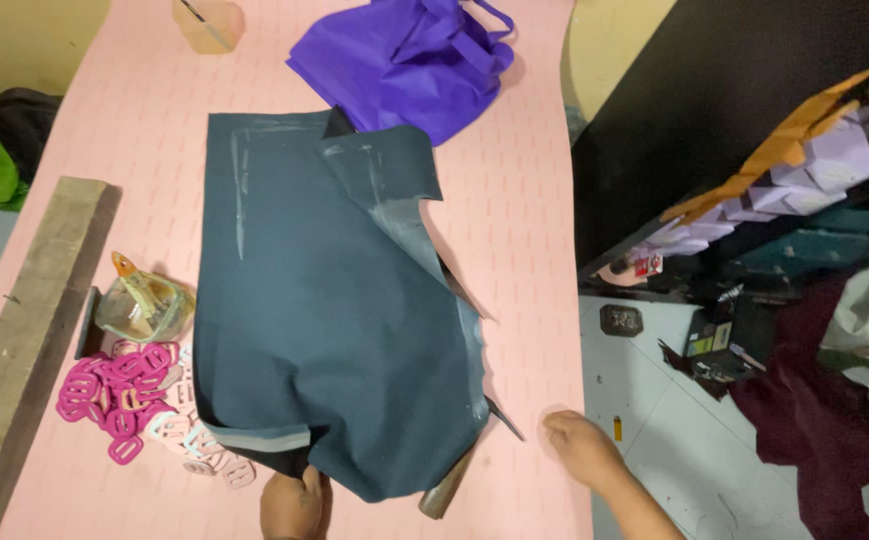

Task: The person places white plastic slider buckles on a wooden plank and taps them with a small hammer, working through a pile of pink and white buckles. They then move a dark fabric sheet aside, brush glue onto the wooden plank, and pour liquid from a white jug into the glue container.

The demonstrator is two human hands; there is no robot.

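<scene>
A large dark teal sheet of leather-like material (325, 300) lies on the pink table (525, 200), its upper right corner folded over and showing a grey underside. My left hand (293, 505) grips the sheet's near edge at the bottom. Resting on the table's right edge, my right hand (580, 445) lies flat, fingers apart, holding nothing. A tool with a brown handle (447, 490) and a thin metal tip (505, 418) pokes out from under the sheet between my hands.
Pink and pale plastic buckles (120, 400) are piled left of the sheet, next to a clear bag (145, 305). A wooden plank (25, 340) runs along the left edge. A purple bag (405, 55) lies at the far end. Shelves with boxes (785, 170) stand at right.
</scene>
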